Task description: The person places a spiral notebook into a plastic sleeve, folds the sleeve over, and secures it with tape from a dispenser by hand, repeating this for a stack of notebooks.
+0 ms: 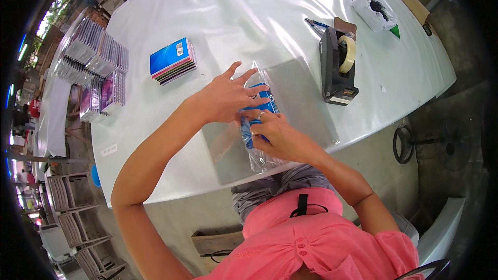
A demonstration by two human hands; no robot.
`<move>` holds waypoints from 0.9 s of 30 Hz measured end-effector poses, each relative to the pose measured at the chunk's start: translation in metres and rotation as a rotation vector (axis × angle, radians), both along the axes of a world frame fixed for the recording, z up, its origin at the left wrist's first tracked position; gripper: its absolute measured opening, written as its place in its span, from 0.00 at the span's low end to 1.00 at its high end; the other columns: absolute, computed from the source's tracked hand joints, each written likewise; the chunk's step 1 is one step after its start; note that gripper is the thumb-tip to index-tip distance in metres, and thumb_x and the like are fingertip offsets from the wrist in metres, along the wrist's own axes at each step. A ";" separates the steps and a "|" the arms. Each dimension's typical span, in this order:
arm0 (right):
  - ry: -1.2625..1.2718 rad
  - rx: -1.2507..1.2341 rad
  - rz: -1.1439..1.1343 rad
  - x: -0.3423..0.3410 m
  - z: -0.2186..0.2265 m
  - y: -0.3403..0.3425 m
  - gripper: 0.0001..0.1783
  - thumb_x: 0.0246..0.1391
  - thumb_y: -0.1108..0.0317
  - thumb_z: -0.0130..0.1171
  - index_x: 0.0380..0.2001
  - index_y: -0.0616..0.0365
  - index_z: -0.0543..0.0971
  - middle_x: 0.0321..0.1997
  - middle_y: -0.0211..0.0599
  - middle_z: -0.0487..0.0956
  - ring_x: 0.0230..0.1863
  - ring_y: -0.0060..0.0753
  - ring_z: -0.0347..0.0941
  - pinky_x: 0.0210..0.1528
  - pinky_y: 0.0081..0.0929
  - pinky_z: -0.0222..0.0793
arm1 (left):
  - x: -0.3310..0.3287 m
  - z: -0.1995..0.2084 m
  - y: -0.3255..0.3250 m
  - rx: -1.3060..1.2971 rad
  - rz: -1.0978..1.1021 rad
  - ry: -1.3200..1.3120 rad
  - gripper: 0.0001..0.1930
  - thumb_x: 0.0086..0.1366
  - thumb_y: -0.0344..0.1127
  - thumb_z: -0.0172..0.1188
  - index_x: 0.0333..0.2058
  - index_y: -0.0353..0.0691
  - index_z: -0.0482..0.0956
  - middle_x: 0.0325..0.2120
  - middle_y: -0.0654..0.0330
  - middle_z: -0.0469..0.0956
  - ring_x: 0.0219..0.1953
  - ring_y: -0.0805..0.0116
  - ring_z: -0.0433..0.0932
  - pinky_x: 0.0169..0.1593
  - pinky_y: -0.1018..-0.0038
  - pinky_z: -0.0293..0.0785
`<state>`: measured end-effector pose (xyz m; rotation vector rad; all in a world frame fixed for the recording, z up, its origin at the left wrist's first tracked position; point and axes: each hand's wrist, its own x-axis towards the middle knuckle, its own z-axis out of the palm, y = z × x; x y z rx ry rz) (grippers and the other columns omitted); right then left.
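Note:
A blue spiral notebook (246,134) lies in clear plastic film (263,163) near the table's front edge, partly hidden by my hands. My left hand (228,96) rests over its upper left part, fingers spread and stretched across the film. From the right, my right hand (277,134) presses in with bent fingers, pinching the film's fold on top of the notebook. A ring shows on one of its fingers. Under the wrapped notebook lies a flat grey transparent sheet (306,103).
A stack of spiral notebooks (170,56) stands to the left, with taller piles of wrapped notebooks (96,52) beyond. On the right are a black tape dispenser (329,67) with a tape roll (347,54), a blue cutter (317,23) and a white plastic bag (369,13).

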<state>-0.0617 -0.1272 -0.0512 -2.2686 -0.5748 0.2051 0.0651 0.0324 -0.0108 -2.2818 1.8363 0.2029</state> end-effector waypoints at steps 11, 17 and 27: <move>-0.058 0.238 0.059 0.013 -0.005 -0.037 0.11 0.48 0.77 0.57 0.37 0.55 0.79 0.54 0.36 0.75 0.55 0.43 0.69 0.60 0.49 0.56 | -0.010 -0.033 0.023 -0.337 -0.026 -0.246 0.22 0.55 0.43 0.59 0.50 0.66 0.78 0.58 0.87 0.69 0.70 0.64 0.53 0.71 0.49 0.45; -0.409 -0.132 0.174 0.022 -0.014 -0.066 0.28 0.38 0.84 0.57 0.46 0.48 0.81 0.55 0.23 0.76 0.61 0.29 0.67 0.64 0.49 0.51 | -0.011 -0.040 0.020 -0.422 0.039 -0.186 0.20 0.56 0.40 0.59 0.49 0.65 0.79 0.57 0.85 0.71 0.70 0.65 0.51 0.71 0.47 0.42; -0.398 -0.238 0.239 0.027 -0.004 -0.058 0.24 0.38 0.81 0.59 0.42 0.47 0.82 0.51 0.20 0.77 0.59 0.23 0.67 0.64 0.49 0.52 | -0.013 -0.041 0.012 -0.514 0.093 -0.214 0.24 0.50 0.38 0.64 0.48 0.65 0.79 0.58 0.85 0.70 0.69 0.61 0.56 0.68 0.42 0.45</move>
